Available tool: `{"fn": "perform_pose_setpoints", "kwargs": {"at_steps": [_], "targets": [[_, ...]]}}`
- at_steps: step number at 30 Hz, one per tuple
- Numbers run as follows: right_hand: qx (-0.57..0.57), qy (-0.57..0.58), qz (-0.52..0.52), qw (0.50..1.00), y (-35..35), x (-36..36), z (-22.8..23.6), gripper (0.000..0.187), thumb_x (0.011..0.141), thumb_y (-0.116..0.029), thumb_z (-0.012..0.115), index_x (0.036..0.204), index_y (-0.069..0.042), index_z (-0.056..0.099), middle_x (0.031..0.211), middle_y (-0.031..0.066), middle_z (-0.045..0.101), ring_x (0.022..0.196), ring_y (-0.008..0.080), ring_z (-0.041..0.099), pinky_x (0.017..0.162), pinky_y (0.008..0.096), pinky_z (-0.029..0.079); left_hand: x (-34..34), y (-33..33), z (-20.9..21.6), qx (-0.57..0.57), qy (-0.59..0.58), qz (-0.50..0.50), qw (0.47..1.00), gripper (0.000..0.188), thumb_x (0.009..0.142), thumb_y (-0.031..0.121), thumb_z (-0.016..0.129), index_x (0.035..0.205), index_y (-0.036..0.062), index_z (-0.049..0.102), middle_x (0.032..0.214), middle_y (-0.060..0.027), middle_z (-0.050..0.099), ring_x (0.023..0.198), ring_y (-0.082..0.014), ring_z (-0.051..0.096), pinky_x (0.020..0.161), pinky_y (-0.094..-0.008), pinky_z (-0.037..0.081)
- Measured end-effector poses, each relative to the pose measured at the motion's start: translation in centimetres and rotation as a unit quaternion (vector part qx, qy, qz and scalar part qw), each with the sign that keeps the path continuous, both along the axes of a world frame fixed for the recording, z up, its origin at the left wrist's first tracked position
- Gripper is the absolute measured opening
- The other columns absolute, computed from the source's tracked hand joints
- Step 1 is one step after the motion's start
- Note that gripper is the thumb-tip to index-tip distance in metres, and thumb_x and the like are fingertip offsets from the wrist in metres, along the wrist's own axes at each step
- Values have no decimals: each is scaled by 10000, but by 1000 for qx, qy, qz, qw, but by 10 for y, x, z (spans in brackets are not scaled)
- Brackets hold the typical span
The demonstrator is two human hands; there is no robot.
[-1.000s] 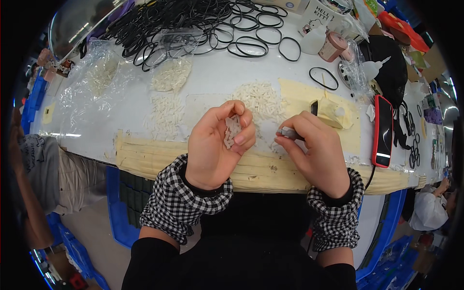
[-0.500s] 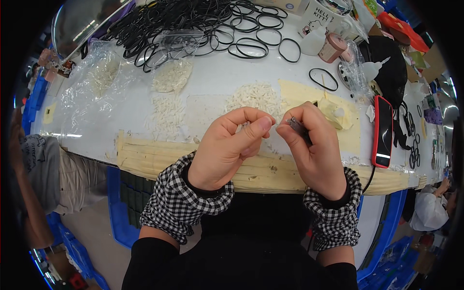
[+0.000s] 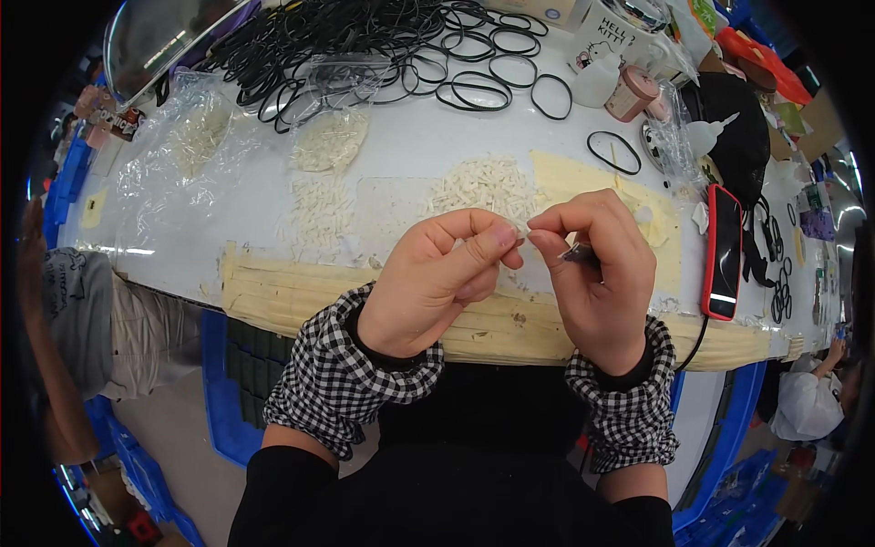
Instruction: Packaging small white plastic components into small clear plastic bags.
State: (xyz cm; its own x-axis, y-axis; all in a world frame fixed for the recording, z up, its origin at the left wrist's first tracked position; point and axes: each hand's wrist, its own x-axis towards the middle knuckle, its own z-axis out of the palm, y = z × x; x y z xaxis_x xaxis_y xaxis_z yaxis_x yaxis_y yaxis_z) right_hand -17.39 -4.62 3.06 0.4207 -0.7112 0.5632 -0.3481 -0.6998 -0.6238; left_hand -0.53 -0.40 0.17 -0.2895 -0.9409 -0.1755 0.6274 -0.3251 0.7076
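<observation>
My left hand (image 3: 436, 281) is closed in a pinch over the table's near edge. Its fingertips meet a tiny pale piece, mostly hidden between them. My right hand (image 3: 606, 283) has its thumb and forefinger close against the same spot. A small dark-grey metal tool (image 3: 581, 253) is tucked inside the curled right fingers; its kind cannot be made out. Just beyond the hands lies a heap of small white pieces (image 3: 485, 182), with more loose white pieces (image 3: 319, 217) to the left.
Black rings (image 3: 473, 91) cover the far table, beside a tangled black pile (image 3: 319, 46). Plastic bags of white pieces (image 3: 330, 139) lie at left. A red-cased phone (image 3: 723, 251) with a cable, pink cup (image 3: 632, 93) and squeeze bottle (image 3: 599, 77) stand right. Tan tape (image 3: 365, 296) lines the edge.
My right thumb and forefinger have come in to my left fingertips. The grey tool has shifted from the right fingertips back toward the palm. My left hand has hardly moved.
</observation>
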Motion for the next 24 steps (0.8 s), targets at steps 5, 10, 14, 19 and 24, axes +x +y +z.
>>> {"fn": "perform_pose_setpoints", "kwargs": {"at_steps": [5, 10, 14, 19, 24], "targets": [[70, -9, 0, 997, 1, -1, 2, 115, 776, 30, 659, 865, -30, 617, 767, 52, 558, 587, 124, 510, 485, 228, 373, -1, 0, 0, -1, -11, 22, 1000, 157, 974, 182, 522, 944, 33, 564, 846, -20, 597, 539, -17, 337, 503, -169, 286], [103, -7, 4, 995, 2, -2, 4, 115, 776, 36, 647, 865, -32, 620, 773, 50, 563, 609, 116, 520, 490, 225, 375, -1, 1, 1, -4, -24, 18, 1000, 158, 969, 168, 526, 950, 20, 580, 831, -25, 612, 534, -17, 328, 494, -166, 279], [42, -9, 36, 998, -3, -3, -1, 162, 749, 52, 650, 891, -25, 635, 792, 64, 579, 628, 142, 564, 518, 235, 427, -1, 1, 1, -17, -32, 6, 999, 167, 964, 158, 532, 975, 6, 598, 840, -36, 637, 533, -16, 321, 492, -162, 276], [50, 0, 54, 997, 0, -2, 3, 252, 720, 91, 638, 947, -17, 665, 808, 80, 590, 672, 177, 612, 563, 257, 480, 1, 1, -2, -26, -34, 31, 999, 151, 956, 141, 538, 991, 15, 613, 864, -40, 651, 542, -15, 329, 501, -161, 280], [39, -13, 41, 998, 0, -4, 0, 262, 713, 103, 644, 943, -16, 684, 798, 80, 595, 669, 174, 613, 556, 262, 480, 0, 1, -1, -31, -34, 33, 998, 128, 950, 138, 547, 954, 28, 611, 837, -21, 636, 549, -15, 333, 505, -172, 275]]}}
